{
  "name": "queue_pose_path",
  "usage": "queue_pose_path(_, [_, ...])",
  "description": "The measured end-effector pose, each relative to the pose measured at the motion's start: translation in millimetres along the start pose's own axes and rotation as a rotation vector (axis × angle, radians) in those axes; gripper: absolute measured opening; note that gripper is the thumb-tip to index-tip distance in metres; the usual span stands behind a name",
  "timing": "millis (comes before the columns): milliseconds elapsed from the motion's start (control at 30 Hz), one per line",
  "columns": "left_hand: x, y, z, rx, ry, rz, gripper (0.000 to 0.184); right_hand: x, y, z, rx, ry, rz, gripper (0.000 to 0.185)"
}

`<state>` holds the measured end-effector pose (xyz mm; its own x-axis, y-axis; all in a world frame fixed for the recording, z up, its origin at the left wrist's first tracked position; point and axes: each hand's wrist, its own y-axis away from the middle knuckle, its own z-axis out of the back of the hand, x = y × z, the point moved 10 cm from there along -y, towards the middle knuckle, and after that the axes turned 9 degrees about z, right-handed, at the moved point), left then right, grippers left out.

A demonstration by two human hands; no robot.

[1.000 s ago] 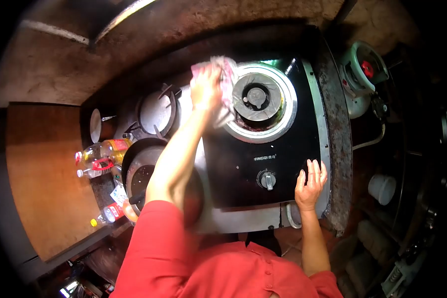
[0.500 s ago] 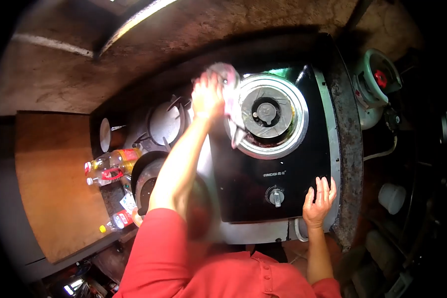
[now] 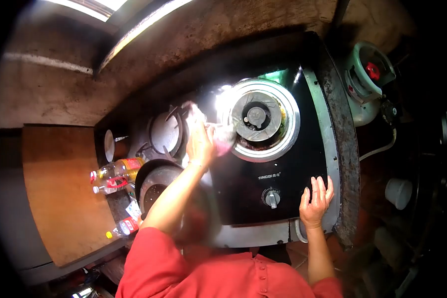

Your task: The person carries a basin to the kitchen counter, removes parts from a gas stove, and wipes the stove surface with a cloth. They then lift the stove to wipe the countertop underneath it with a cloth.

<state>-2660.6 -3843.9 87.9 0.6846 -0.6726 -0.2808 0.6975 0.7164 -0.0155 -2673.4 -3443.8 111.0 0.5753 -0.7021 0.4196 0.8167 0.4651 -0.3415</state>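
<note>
My left hand (image 3: 200, 145) holds a pink and white cloth (image 3: 223, 138) on the left side of the black gas stove (image 3: 243, 198), beside the burner (image 3: 256, 117) with its shiny metal ring. The cloth is partly blurred and bunched around the fingers. Near the stove's front right corner rests my right hand (image 3: 314, 202), fingers spread, with nothing in it. A control knob (image 3: 271, 198) sits on the stove between the two arms.
A round pot support (image 3: 166, 133) and a dark pan (image 3: 156, 186) lie left of the stove. Bottles (image 3: 118, 171) stand by a wooden board (image 3: 67, 193). A gas cylinder (image 3: 365, 111) and a white bucket (image 3: 398, 193) are at the right, beyond the counter's raised edge (image 3: 346, 149).
My left hand and the cloth have come down along the stove's left side, nearer to its front. My right hand stays by the front right corner. The camera view has shifted a little.
</note>
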Motion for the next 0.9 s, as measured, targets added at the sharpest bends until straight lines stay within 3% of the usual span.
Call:
queue_pose_path(67, [-25,-4,5,-0.176,-0.146,-0.188,0.053,-2,0,-1,0.011,0.009,-0.001,0.038])
queue_pose_path(100, [-45,-12,15,-0.319,-0.078,-0.375,0.050,-2,1,-1,0.025,0.014,0.004,0.038])
queue_pose_path(167, [-71,-43,7,-0.283,-0.180,-0.516,0.046,-3,2,-1,0.036,0.016,0.001,0.038])
queue_pose_path(233, [-86,-74,-21,-0.133,-0.089,-0.598,0.047,-3,2,-1,0.033,0.004,-0.004,0.038])
queue_pose_path(300, [-135,-72,-19,-0.109,0.003,-0.840,0.046,-5,2,-3,0.023,0.008,0.000,0.038])
queue_pose_path(367, [-146,-84,-24,0.016,0.052,-0.830,0.043,-3,2,-2,0.041,0.012,-0.004,0.037])
queue_pose_path(467, [-147,-86,-25,0.023,0.120,-0.832,0.042,-1,2,-2,0.044,0.000,-0.001,0.038])
queue_pose_path(667, [-71,-46,-7,0.102,0.055,-0.918,0.042,4,-4,3,0.005,-0.027,0.030,0.038])
queue_pose_path(900, [-146,-77,-21,0.145,0.130,-0.876,0.042,1,-2,-1,0.063,0.012,0.007,0.036])
